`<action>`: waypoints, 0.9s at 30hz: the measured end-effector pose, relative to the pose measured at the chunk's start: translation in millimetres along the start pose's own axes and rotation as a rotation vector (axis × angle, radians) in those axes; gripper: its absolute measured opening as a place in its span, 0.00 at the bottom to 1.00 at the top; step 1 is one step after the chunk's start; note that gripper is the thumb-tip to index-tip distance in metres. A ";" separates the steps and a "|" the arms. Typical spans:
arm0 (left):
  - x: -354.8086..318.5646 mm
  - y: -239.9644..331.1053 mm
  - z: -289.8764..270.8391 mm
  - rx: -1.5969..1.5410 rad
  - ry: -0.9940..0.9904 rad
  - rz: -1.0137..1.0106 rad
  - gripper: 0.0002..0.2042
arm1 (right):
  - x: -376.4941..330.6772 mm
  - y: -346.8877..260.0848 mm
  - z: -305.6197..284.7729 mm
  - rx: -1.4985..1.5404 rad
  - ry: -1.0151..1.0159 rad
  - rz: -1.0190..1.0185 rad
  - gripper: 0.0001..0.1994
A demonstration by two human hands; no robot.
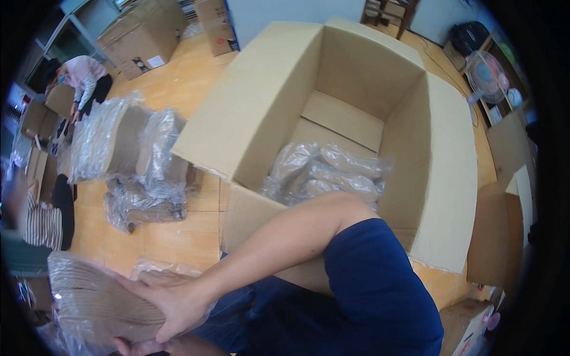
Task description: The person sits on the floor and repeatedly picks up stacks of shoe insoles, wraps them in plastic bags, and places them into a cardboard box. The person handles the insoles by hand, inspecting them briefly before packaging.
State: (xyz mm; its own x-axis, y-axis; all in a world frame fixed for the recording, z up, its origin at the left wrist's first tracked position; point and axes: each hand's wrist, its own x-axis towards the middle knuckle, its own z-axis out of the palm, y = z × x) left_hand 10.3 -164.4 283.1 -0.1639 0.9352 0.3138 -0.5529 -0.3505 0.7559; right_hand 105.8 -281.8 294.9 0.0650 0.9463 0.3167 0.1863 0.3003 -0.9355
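At the lower left is a thick bundle (104, 296) of stacked thin brown pieces, wrapped in clear plastic. My right arm reaches across to it, and my right hand (175, 299) grips its side, fingers over the top and thumb lower down. Partly cut off by the bottom edge, my left hand (148, 346) presses its fingers against the bundle's lower end. A large open cardboard box (347, 71) stands in front of me with its flaps folded out. Several plastic-wrapped bundles (344, 172) lie inside on its bottom, partly hidden by my right arm.
More wrapped bundles (127, 139) are piled on the wooden floor (205, 193) at left. One person in a pink top (83, 71) bends over at far left; another in striped clothing (44, 225) is nearer. Closed cartons (142, 38) stand behind. A fan (485, 77) is at right.
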 end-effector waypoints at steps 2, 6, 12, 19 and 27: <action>7.2 1.2 7.4 0.019 -0.002 -0.001 0.33 | 6.7 -3.9 -6.8 -0.021 0.130 -0.074 0.65; 13.4 4.3 17.0 0.031 -0.001 -0.003 0.34 | 17.3 -9.4 -19.7 0.044 0.258 -0.162 0.66; 17.4 11.9 32.1 0.051 -0.012 0.012 0.35 | 12.5 -25.1 -22.1 -0.157 0.343 -0.065 0.66; 23.1 21.7 41.2 0.034 -0.020 0.028 0.37 | 10.4 -30.9 -24.1 -0.068 0.220 0.129 0.63; 7.2 39.1 82.4 -0.089 -0.124 -0.024 0.39 | 17.0 -41.6 -43.9 0.181 0.328 -0.073 0.55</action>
State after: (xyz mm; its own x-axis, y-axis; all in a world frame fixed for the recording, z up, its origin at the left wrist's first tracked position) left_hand 54.8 -175.4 362.2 -0.0508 0.9281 0.3687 -0.6267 -0.3171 0.7118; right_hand 142.2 -283.5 346.0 0.3739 0.8416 0.3898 0.0281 0.4098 -0.9117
